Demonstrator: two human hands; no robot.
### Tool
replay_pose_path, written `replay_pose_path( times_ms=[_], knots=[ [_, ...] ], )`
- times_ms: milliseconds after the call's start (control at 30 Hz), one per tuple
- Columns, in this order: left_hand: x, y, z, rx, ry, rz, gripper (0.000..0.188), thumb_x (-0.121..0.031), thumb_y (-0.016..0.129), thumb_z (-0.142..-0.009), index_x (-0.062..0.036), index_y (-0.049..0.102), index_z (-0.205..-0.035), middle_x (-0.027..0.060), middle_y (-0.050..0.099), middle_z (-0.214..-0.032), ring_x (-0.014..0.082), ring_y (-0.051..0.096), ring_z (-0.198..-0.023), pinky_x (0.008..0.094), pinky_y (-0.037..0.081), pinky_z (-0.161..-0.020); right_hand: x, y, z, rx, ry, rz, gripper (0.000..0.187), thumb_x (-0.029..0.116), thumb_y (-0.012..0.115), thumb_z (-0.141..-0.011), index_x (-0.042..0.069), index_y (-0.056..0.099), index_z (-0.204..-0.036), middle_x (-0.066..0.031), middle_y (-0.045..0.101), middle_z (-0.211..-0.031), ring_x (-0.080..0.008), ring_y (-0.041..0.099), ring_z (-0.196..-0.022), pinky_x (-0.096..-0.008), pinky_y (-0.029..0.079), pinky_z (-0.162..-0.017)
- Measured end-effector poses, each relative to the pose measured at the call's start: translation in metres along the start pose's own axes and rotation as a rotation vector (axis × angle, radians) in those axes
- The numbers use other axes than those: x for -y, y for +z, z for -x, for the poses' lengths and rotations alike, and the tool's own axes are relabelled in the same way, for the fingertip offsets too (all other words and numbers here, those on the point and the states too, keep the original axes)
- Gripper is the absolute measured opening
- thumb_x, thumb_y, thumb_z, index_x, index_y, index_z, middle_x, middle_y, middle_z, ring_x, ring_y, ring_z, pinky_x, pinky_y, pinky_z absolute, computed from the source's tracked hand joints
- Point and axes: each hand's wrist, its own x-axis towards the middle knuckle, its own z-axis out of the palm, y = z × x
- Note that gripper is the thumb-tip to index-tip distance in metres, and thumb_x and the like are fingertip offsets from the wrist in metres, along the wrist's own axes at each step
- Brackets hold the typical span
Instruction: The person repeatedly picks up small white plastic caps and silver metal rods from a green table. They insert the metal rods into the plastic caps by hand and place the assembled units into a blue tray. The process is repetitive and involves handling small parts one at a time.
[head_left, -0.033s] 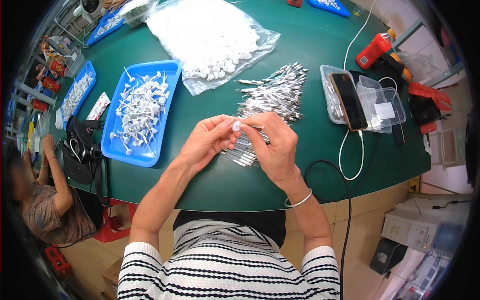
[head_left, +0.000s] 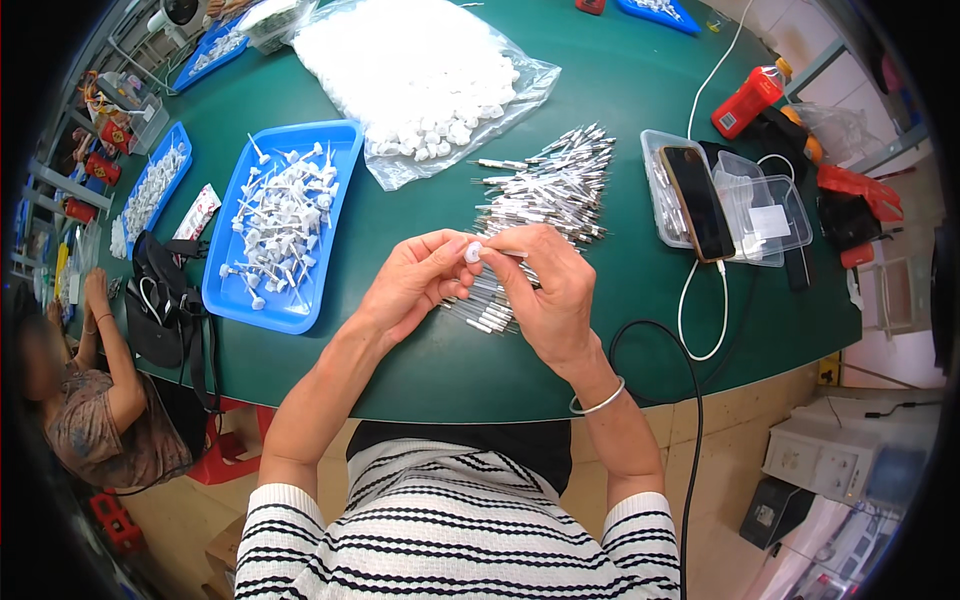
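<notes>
Hands are meeting just above the near edge of the green table (head_left: 640,80), fingertips pressed together. The left hand (head_left: 415,285) is pinching a small white cap (head_left: 472,252) between thumb and forefinger; the right hand (head_left: 545,295) is closing on a thin metal pin (head_left: 505,253) and holding its end against the cap. Both hands are clamped on their parts, touching each other at the cap.

Judging from this, the step in hand is the fitting of cap to pin, with the two parts touching but how far seated I cannot tell. The next move is probably calling for a straight push along the pin's axis, with the cap kept square so it is not cocking sideways.

A loose heap of metal pins (head_left: 555,185) is lying just beyond the hands, spreading toward the table's middle, with a few more under the right hand. A clear bag of white caps (head_left: 420,70) is sitting farther back, its mouth facing the heap. To the left, a blue tray (head_left: 330,140) is holding white-headed pieces with stems, likely finished ones (head_left: 275,225). To the right, a phone (head_left: 697,200) is resting on clear plastic boxes (head_left: 775,200), its white cable (head_left: 700,345) looping toward the table edge. A silver bangle (head_left: 598,404) is circling the right wrist. Another person (head_left: 95,400) is sitting at far left.
</notes>
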Motion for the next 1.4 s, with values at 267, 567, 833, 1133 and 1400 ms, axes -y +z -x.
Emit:
replay_pose_path(
  times_ms=[267, 567, 833, 1133, 1400],
  knots=[
    [-0.0009, 0.0028, 0.001, -0.023, 0.009, -0.015, 0.024, -0.02, 0.055, -0.096, 0.0009, 0.062, -0.106, 0.004, 0.064, -0.085, 0.0065, 0.06, -0.072, 0.02, 0.053, -0.065, -0.0011, 0.0008, 0.0002, 0.001, -0.009, -0.001, 0.016, -0.001, 0.072, -0.074, 0.004, 0.063, -0.086, -0.0059, 0.062, -0.078, -0.0232, 0.06, -0.07, -0.0336, 0.048, -0.06],
    [-0.0012, 0.0029, 0.001, -0.019, 0.035, -0.037, 0.023, -0.02, 0.056, -0.096, 0.0001, 0.063, -0.105, 0.0034, 0.064, -0.085, 0.006, 0.06, -0.072, 0.0192, 0.053, -0.064, 0.0006, -0.0018, -0.0008, 0.03, 0.007, 0.016, 0.013, -0.002, 0.071, -0.076, 0.003, 0.065, -0.087, -0.0069, 0.064, -0.079, -0.0197, 0.061, -0.069, -0.0301, 0.048, -0.06],
    [-0.0023, 0.006, 0.0008, -0.071, 0.04, -0.091, 0.024, -0.021, 0.054, -0.097, 0.0001, 0.061, -0.105, 0.0016, 0.062, -0.082, 0.0052, 0.057, -0.07, 0.0185, 0.051, -0.063, 0.001, -0.001, -0.0013, 0.023, 0.025, 0.012, 0.012, 0.002, 0.071, -0.076, 0.005, 0.063, -0.084, -0.0054, 0.062, -0.077, -0.0232, 0.059, -0.068, -0.0342, 0.047, -0.059],
    [-0.0011, 0.0018, 0.0, -0.053, 0.036, -0.077, 0.022, -0.019, 0.056, -0.096, 0.0002, 0.063, -0.105, 0.0028, 0.064, -0.084, 0.0051, 0.06, -0.072, 0.0185, 0.053, -0.065, -0.0022, -0.0024, -0.0011, 0.045, 0.008, 0.007, 0.013, 0.002, 0.071, -0.074, 0.004, 0.064, -0.084, -0.0062, 0.063, -0.078, -0.0237, 0.061, -0.069, -0.0341, 0.048, -0.06],
    [-0.003, 0.0047, 0.0011, -0.055, 0.05, -0.077, 0.022, -0.018, 0.057, -0.095, 0.0006, 0.063, -0.104, 0.0021, 0.064, -0.084, 0.0049, 0.059, -0.072, 0.0184, 0.053, -0.065, -0.0016, -0.003, -0.0012, 0.058, 0.068, -0.038, 0.012, 0.001, 0.072, -0.074, 0.004, 0.065, -0.084, -0.0073, 0.064, -0.077, -0.0236, 0.061, -0.069, -0.0336, 0.049, -0.061]
  ],
)
